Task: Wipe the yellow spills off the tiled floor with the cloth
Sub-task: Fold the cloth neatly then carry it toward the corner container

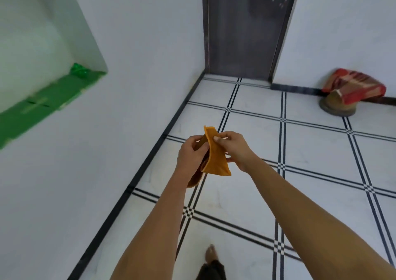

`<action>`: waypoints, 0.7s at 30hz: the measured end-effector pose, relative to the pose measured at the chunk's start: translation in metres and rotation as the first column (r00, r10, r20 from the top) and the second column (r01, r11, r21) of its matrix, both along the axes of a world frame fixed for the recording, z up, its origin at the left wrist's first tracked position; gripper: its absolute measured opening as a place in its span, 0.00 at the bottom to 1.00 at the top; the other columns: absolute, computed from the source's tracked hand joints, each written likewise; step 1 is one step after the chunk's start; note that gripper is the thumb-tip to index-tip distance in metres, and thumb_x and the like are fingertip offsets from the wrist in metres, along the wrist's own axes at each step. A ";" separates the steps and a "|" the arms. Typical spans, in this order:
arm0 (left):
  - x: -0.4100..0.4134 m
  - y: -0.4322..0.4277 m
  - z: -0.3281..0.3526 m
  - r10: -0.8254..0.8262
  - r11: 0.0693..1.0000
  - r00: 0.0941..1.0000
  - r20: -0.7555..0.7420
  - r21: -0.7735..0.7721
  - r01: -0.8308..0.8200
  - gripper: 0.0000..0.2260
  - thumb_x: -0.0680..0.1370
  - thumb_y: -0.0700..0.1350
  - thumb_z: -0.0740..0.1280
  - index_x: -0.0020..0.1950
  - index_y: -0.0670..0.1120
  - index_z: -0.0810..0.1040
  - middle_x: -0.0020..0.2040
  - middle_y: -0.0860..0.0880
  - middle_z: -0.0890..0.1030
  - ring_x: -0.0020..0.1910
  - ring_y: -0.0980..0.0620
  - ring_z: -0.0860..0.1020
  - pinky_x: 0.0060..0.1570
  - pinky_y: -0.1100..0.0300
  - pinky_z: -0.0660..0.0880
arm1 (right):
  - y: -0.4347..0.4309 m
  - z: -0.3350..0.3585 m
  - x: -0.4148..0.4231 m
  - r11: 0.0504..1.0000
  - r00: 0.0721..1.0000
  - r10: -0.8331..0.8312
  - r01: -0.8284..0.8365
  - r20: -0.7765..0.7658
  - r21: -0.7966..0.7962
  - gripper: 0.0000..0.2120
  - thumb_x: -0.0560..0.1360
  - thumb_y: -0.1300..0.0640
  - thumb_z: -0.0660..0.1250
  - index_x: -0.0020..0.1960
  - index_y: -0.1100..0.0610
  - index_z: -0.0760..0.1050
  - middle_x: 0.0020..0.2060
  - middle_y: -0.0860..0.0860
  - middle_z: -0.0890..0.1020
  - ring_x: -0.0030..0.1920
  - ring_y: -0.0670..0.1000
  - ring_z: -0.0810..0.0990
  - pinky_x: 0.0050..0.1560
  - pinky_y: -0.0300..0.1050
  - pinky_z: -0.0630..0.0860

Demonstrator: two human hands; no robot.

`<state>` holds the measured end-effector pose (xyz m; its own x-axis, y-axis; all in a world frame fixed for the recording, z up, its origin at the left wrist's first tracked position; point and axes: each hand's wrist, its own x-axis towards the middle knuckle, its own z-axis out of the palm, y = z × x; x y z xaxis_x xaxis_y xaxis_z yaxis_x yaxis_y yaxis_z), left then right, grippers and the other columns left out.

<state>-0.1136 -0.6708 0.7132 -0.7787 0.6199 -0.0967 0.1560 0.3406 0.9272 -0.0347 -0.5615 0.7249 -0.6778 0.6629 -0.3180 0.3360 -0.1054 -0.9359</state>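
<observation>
Holding the cloth (215, 154) up in mid-air, well above the floor (310, 142), both hands pinching it. Left hand (191, 155) closed on the cloth's left fold, thumb and fingers clamped; right hand (232, 148) gripping the top right edge, thumb pressed on the orange face. Bare foot (211, 254) on the tiles near the bottom edge. Black skirting (150, 157) marking the floor's left limit along the white wall (139, 76); dark door (246, 27) ahead. Wide open tiles to the right, up to a red bundle (351, 89) against the far wall.
</observation>
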 end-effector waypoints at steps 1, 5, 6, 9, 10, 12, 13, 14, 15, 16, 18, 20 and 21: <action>-0.004 0.008 0.005 0.007 1.000 1.000 -0.001 0.020 -0.007 0.13 0.76 0.53 0.65 0.59 0.49 0.74 0.54 0.50 0.80 0.52 0.50 0.78 0.56 0.50 0.76 | 0.008 0.004 -0.004 1.000 1.000 0.002 -0.001 -0.010 0.016 0.12 0.76 0.51 0.65 0.57 0.54 0.73 0.56 0.54 0.77 0.57 0.57 0.75 0.55 0.56 0.74; -0.025 0.049 0.020 0.045 0.995 0.998 -0.051 0.091 -0.041 0.10 0.78 0.50 0.64 0.56 0.47 0.73 0.51 0.49 0.78 0.50 0.50 0.78 0.51 0.58 0.75 | 0.048 0.021 -0.024 0.996 0.998 0.035 -0.031 -0.049 0.082 0.09 0.77 0.52 0.64 0.55 0.54 0.73 0.56 0.55 0.78 0.57 0.57 0.76 0.53 0.55 0.75; -0.032 0.060 0.025 0.054 0.993 0.997 -0.053 0.104 -0.048 0.10 0.77 0.49 0.65 0.57 0.47 0.72 0.51 0.50 0.78 0.50 0.50 0.77 0.51 0.58 0.75 | 0.059 0.025 -0.030 0.995 0.998 0.045 -0.040 -0.050 0.095 0.09 0.77 0.52 0.64 0.54 0.54 0.73 0.56 0.55 0.78 0.57 0.57 0.76 0.52 0.55 0.75; -0.050 0.095 0.036 0.053 0.991 0.999 -0.009 0.125 -0.052 0.14 0.77 0.50 0.65 0.61 0.48 0.70 0.51 0.50 0.76 0.50 0.52 0.75 0.50 0.58 0.73 | 0.095 0.039 -0.046 0.984 0.995 0.091 -0.083 -0.046 0.155 0.08 0.77 0.53 0.65 0.55 0.51 0.73 0.53 0.53 0.78 0.56 0.57 0.77 0.50 0.54 0.76; -0.056 0.107 0.039 0.043 0.991 0.999 -0.001 0.125 -0.043 0.15 0.77 0.50 0.65 0.63 0.49 0.70 0.52 0.50 0.76 0.50 0.52 0.75 0.50 0.58 0.73 | 0.107 0.044 -0.050 0.981 0.993 0.111 -0.101 -0.051 0.166 0.08 0.77 0.53 0.65 0.55 0.48 0.72 0.51 0.52 0.78 0.54 0.56 0.77 0.49 0.53 0.76; -0.066 0.132 0.044 0.019 0.992 1.000 0.007 0.122 -0.020 0.15 0.77 0.51 0.65 0.63 0.49 0.70 0.54 0.49 0.76 0.51 0.51 0.75 0.51 0.57 0.72 | 0.133 0.052 -0.059 0.970 0.984 0.167 -0.154 -0.055 0.187 0.12 0.77 0.55 0.65 0.59 0.45 0.71 0.49 0.50 0.78 0.53 0.55 0.76 0.49 0.55 0.76; -0.070 0.144 0.047 0.015 0.993 1.000 0.012 0.114 -0.016 0.15 0.77 0.51 0.65 0.62 0.50 0.70 0.54 0.50 0.76 0.52 0.51 0.74 0.51 0.57 0.72 | 0.146 0.055 -0.063 0.961 0.979 0.199 -0.185 -0.048 0.204 0.15 0.77 0.56 0.64 0.62 0.45 0.71 0.49 0.50 0.78 0.53 0.54 0.76 0.50 0.56 0.76; -0.074 0.155 0.049 0.016 0.994 1.000 0.013 0.109 -0.018 0.14 0.77 0.51 0.65 0.61 0.50 0.70 0.54 0.51 0.75 0.52 0.51 0.74 0.51 0.57 0.72 | 0.157 0.057 -0.066 0.953 0.974 0.225 -0.211 -0.041 0.217 0.16 0.77 0.56 0.64 0.64 0.45 0.70 0.50 0.51 0.77 0.53 0.54 0.76 0.50 0.57 0.76; -0.078 0.168 0.051 0.022 0.994 1.000 0.009 0.106 -0.023 0.14 0.76 0.51 0.66 0.60 0.50 0.70 0.53 0.51 0.75 0.52 0.51 0.73 0.52 0.56 0.71 | 0.170 0.058 -0.070 0.947 0.969 0.246 -0.232 -0.036 0.222 0.16 0.77 0.56 0.64 0.64 0.45 0.70 0.51 0.51 0.77 0.53 0.54 0.76 0.49 0.56 0.77; -0.080 0.178 0.052 0.027 0.994 1.000 0.011 0.101 -0.028 0.14 0.76 0.51 0.66 0.59 0.50 0.70 0.53 0.51 0.74 0.52 0.51 0.73 0.52 0.56 0.72 | 0.181 0.058 -0.073 0.942 0.964 0.264 -0.252 -0.028 0.221 0.16 0.77 0.56 0.63 0.64 0.46 0.70 0.51 0.52 0.77 0.53 0.55 0.76 0.47 0.54 0.77; -0.084 0.195 0.052 0.040 0.996 0.999 0.013 0.079 -0.041 0.14 0.76 0.52 0.66 0.58 0.49 0.70 0.53 0.51 0.75 0.52 0.50 0.74 0.52 0.55 0.72 | 0.201 0.057 -0.077 0.931 0.954 0.299 -0.289 -0.012 0.222 0.13 0.77 0.56 0.64 0.61 0.47 0.71 0.50 0.52 0.78 0.52 0.55 0.78 0.42 0.49 0.79; -0.087 0.208 0.048 0.063 0.996 0.998 0.003 0.065 -0.063 0.13 0.75 0.52 0.67 0.56 0.50 0.71 0.53 0.51 0.76 0.52 0.50 0.75 0.51 0.56 0.73 | 0.219 0.054 -0.082 0.925 0.948 0.317 -0.306 -0.013 0.226 0.10 0.77 0.55 0.65 0.57 0.49 0.72 0.47 0.52 0.79 0.49 0.55 0.79 0.37 0.46 0.80; -0.088 0.213 0.047 0.085 0.994 0.996 0.000 0.065 -0.085 0.12 0.75 0.52 0.67 0.55 0.50 0.72 0.53 0.50 0.77 0.51 0.49 0.76 0.50 0.56 0.73 | 0.227 0.053 -0.085 0.922 0.946 0.324 -0.310 -0.022 0.232 0.09 0.76 0.55 0.66 0.56 0.51 0.72 0.46 0.52 0.80 0.48 0.55 0.80 0.36 0.46 0.81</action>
<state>-0.2017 -0.4574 0.7604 -0.8292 0.5561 -0.0567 0.1313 0.2922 0.9473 -0.1197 -0.3344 0.7776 -0.8770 0.4594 -0.1407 0.2613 0.2103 -0.9421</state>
